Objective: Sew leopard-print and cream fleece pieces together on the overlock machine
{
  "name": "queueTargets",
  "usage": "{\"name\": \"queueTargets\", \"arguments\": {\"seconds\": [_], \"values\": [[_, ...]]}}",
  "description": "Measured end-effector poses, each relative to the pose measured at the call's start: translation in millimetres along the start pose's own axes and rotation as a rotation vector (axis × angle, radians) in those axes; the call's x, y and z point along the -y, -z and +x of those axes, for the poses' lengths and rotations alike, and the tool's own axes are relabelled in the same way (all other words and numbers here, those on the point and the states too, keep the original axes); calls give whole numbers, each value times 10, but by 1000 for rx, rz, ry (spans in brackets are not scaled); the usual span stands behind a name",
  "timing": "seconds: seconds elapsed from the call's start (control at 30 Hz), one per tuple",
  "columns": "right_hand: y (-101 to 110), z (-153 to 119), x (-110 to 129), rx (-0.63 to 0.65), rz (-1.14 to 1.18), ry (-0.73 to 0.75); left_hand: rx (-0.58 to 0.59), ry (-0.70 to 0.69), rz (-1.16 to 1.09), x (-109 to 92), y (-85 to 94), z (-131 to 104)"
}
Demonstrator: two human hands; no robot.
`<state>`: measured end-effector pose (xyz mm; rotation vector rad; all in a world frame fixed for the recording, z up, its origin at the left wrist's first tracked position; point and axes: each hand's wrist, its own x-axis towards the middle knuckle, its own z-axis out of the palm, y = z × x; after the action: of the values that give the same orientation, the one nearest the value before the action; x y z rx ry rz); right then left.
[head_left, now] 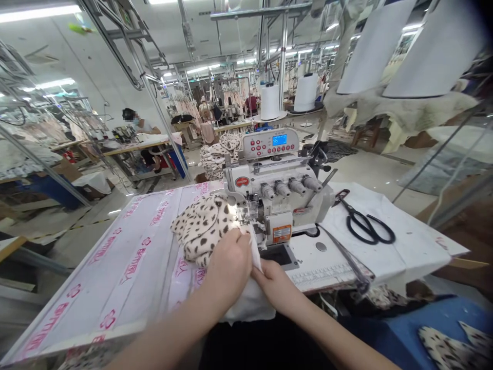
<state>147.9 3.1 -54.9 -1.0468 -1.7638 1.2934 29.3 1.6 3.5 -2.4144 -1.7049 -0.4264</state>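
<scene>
A cream fabric piece with dark spots (204, 226) lies bunched on the table, its edge running under the presser area of a white overlock sewing machine (242, 198). My left hand (231, 257) is closed on this fabric just in front of the lit needle area. Lower and to the right, my right hand (271, 282) pinches the white edge of the same cloth between thumb and fingers. Plain white cloth (250, 303) hangs below both hands toward my lap. The fingertips of my left hand are partly hidden.
Black-handled scissors (365, 226) lie right of the machine. Large white thread cones (373, 46) stand at upper right. More spotted fabric (219, 154) is heaped behind the machine. A blue bin (416, 329) sits low at right. A person (138, 123) sits at another machine, back left.
</scene>
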Motion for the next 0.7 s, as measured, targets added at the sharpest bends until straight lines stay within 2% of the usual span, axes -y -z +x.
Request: {"name": "queueTargets", "arguments": {"seconds": [0.23,0.4,0.47,0.53,0.63,0.7], "values": [[-7,16,-32,3,48,6,-57,-136,110,30,-160,90],[27,163,-39,-17,64,53,-69,-144,109,-1,-206,161],[52,172,-28,-13,68,60,-115,-140,84,-4,-190,80],[78,134,-18,6,75,43,-239,-95,43,42,-168,-75],[90,23,-18,45,83,-20,-432,54,-1,224,-162,-362],[70,-46,-30,61,90,-58,-483,140,1,385,-186,-522]]}}
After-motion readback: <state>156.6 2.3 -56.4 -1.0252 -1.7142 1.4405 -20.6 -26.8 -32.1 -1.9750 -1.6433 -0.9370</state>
